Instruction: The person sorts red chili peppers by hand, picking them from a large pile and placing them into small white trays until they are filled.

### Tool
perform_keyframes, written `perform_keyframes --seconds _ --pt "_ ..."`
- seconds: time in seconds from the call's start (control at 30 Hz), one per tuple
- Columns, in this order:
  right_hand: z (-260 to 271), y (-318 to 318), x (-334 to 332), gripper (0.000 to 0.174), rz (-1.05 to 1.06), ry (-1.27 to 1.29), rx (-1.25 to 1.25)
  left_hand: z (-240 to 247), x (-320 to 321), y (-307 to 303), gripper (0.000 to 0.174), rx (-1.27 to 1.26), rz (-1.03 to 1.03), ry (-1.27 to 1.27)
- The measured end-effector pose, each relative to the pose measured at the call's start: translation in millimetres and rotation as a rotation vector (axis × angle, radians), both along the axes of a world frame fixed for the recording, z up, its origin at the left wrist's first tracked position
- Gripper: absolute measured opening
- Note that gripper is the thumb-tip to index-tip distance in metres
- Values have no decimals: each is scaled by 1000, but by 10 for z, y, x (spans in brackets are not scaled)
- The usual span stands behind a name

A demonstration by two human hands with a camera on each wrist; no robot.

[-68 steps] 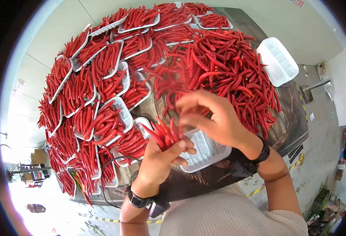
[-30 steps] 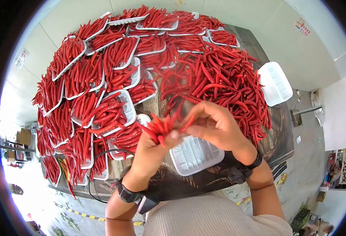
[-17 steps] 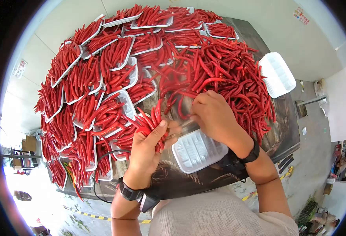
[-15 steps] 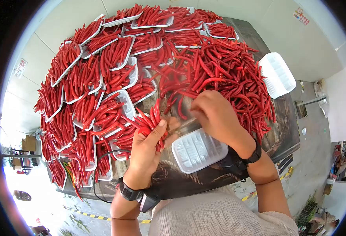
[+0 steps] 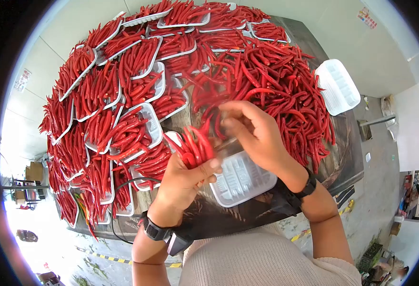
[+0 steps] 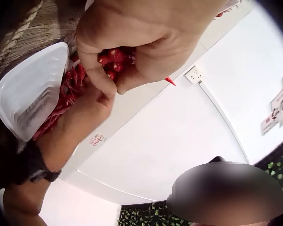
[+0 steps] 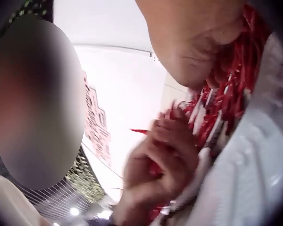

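My left hand (image 5: 181,183) grips a small bunch of red chili peppers (image 5: 194,148), thumb across the front and tips pointing up and away. In the left wrist view, the cut-looking ends of the chilies (image 6: 115,60) show between its thumb and fingers. Just right of the bunch hovers my right hand (image 5: 262,136), loosely curved, its thumb and index finger apart and blurred, with no chili seen between them. Below both hands sits a white ribbed plastic tray (image 5: 243,181) on the table. A large heap of loose red chilies (image 5: 285,100) lies just beyond the right hand.
Several white trays filled with chilies (image 5: 133,131) cover the left and back of the table. A stack of white trays (image 5: 339,88) stands at the right edge. A black cable (image 5: 135,181) runs by the left wrist. The wooden table's (image 5: 345,157) rounded edge lies near the body.
The right hand has swung from over the loose chilies toward the bunch, its fingers opening out. The left hand has shifted slightly right, keeping its chilies, and its thumb now lies flatter.
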State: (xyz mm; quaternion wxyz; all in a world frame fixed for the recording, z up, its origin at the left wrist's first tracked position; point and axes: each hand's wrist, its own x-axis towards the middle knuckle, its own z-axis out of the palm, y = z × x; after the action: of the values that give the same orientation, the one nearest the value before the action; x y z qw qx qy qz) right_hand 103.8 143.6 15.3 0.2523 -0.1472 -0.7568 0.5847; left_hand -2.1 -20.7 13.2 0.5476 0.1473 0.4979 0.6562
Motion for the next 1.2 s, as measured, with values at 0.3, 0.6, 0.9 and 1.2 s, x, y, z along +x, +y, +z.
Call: perform_keyframes --seconds 0.3,0.6,0.9,1.2 --pt "-93 -26 -8 23 -189 -245 936 75 1 24 16 31 191 -123" --pt "62 -232 62 22 26 172 746 -71 23 27 19 113 202 -206" --pt "21 579 141 21 -503 -185 1033 112 51 -16 22 55 127 -207" --pt "290 466 300 19 -52 9 496 74 86 7 24 107 298 -182"
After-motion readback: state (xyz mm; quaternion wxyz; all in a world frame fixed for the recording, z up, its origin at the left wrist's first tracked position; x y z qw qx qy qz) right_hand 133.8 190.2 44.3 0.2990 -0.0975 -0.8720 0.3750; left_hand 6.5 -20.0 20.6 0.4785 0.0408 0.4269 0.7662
